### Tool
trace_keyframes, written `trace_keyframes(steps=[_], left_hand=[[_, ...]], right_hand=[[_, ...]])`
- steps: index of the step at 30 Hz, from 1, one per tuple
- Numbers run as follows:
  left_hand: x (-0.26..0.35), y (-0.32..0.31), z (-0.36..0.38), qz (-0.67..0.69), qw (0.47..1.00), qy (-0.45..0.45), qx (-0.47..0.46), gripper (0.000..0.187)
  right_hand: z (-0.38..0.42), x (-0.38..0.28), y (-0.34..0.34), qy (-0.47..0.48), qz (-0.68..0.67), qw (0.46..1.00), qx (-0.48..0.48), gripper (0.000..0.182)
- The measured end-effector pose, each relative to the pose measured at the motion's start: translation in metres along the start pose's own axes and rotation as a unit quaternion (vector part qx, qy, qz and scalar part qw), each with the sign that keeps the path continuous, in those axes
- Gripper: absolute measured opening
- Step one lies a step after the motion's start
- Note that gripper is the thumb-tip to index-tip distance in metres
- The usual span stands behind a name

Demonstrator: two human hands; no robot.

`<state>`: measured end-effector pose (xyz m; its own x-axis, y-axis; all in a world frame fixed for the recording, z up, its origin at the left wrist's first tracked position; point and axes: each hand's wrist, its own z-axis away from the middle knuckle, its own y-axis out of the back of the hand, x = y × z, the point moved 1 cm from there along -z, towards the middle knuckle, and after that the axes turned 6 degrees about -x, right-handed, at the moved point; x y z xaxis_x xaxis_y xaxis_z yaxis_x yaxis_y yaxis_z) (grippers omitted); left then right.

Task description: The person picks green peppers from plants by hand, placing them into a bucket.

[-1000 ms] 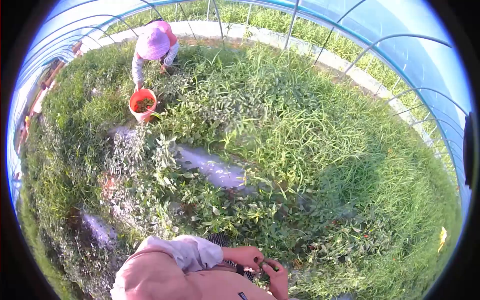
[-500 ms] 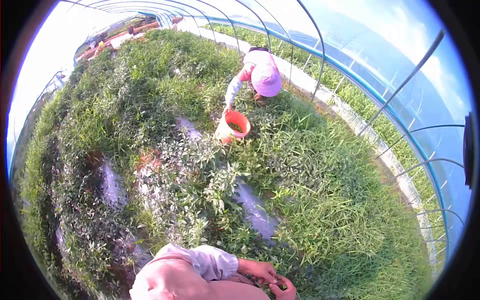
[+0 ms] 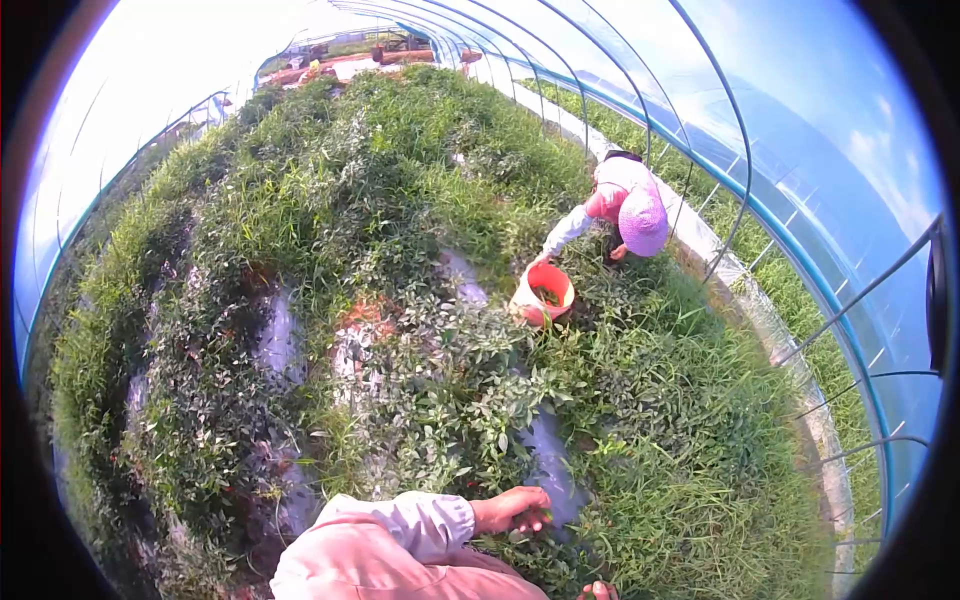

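Note:
My left hand (image 3: 514,510) reaches out of a pale sleeve (image 3: 432,525) above the leafy plants near the bottom centre. Its fingers are curled in, with a little green and red showing at them, too small to name. Lower and to the right, my right hand (image 3: 599,591) shows only partly at the bottom edge, so its grip is hidden. The two hands are apart. Green pepper-like plants (image 3: 500,420) and a strip of pale sheeting (image 3: 548,465) lie just beyond them.
A co-worker in a pink hat (image 3: 643,222) bends over the plants at the upper right, one hand on a coral bucket (image 3: 542,297) with green contents. Curved tunnel poles and a pale low border (image 3: 745,290) run along the right. Tall grass (image 3: 690,500) grows at the lower right.
My hands were together and are now apart, the left one higher in view, the right one at the bottom edge. The view has shifted, so the co-worker and bucket appear farther right.

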<state>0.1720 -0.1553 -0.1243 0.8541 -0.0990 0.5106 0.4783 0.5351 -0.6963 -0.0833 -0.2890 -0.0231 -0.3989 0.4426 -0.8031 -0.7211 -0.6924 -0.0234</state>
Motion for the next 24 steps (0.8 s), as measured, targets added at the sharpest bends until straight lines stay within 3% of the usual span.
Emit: trace_keyframes(steps=[2,3,4,5,6,8,9,11,12,13,14,16,18,19,21,24], left_hand=[[-0.002,-0.003,0.0,0.029,0.998,0.009,-0.057,0.025],[-0.004,-0.006,0.001,0.024,0.996,0.027,-0.086,0.024],[-0.014,-0.01,-0.002,0.041,0.992,0.03,-0.116,0.02],[-0.022,-0.018,-0.003,0.057,0.99,0.054,-0.114,0.019],[-0.03,-0.024,-0.004,0.072,0.988,0.079,-0.112,0.021],[-0.055,-0.027,-0.012,0.119,0.973,0.097,-0.175,0.027],[-0.056,-0.037,-0.006,0.113,0.977,0.128,-0.131,0.031],[-0.063,-0.042,-0.003,0.117,0.971,0.154,-0.144,0.033],[-0.068,-0.046,-0.005,0.123,0.966,0.169,-0.154,0.036],[-0.074,-0.045,-0.011,0.097,0.967,0.181,-0.148,0.044],[-0.073,-0.052,-0.008,0.096,0.966,0.173,-0.164,0.048],[-0.049,-0.077,0.013,0.087,0.962,0.217,-0.14,0.054],[-0.052,-0.07,0.008,0.112,0.93,0.27,-0.224,0.067],[-0.039,-0.096,0.02,0.056,0.958,0.224,-0.169,0.079],[-0.06,-0.086,0.003,0.02,0.964,0.198,-0.175,0.08],[-0.064,-0.1,-0.002,-0.002,0.958,0.208,-0.196,0.08]], right_hand=[[-0.001,-0.006,-0.011,-0.018,-0.029,0.999,-0.018,0.023],[-0.003,-0.008,-0.016,0.129,0.124,0.982,-0.058,0.02],[-0.004,-0.01,-0.019,0.269,0.27,0.919,-0.096,0.019],[-0.009,-0.01,-0.021,0.154,0.247,0.951,-0.102,0.022],[-0.015,-0.009,-0.026,0.154,0.25,0.95,-0.106,0.022],[-0.033,0.002,-0.036,0.074,0.036,0.988,-0.133,0.027],[-0.052,0.019,-0.03,0.047,0.074,0.984,-0.158,0.033],[-0.052,0.016,-0.049,0.058,0.177,0.97,-0.159,0.048],[-0.047,0.009,-0.052,0.163,0.301,0.934,-0.103,0.045],[-0.044,0.008,-0.055,0.102,0.338,0.932,-0.085,0.056],[-0.043,0.011,-0.054,0.157,0.413,0.895,-0.064,0.056],[-0.046,0.024,-0.047,0.116,0.348,0.928,-0.056,0.058],[-0.052,0.041,-0.037,0.049,0.318,0.943,-0.08,0.058],[-0.049,0.039,-0.035,0.055,0.337,0.938,-0.061,0.059],[-0.049,0.051,-0.029,0.093,0.382,0.919,-0.005,0.062],[-0.026,0.03,-0.02,0.013,0.235,0.97,-0.062,0.059]])
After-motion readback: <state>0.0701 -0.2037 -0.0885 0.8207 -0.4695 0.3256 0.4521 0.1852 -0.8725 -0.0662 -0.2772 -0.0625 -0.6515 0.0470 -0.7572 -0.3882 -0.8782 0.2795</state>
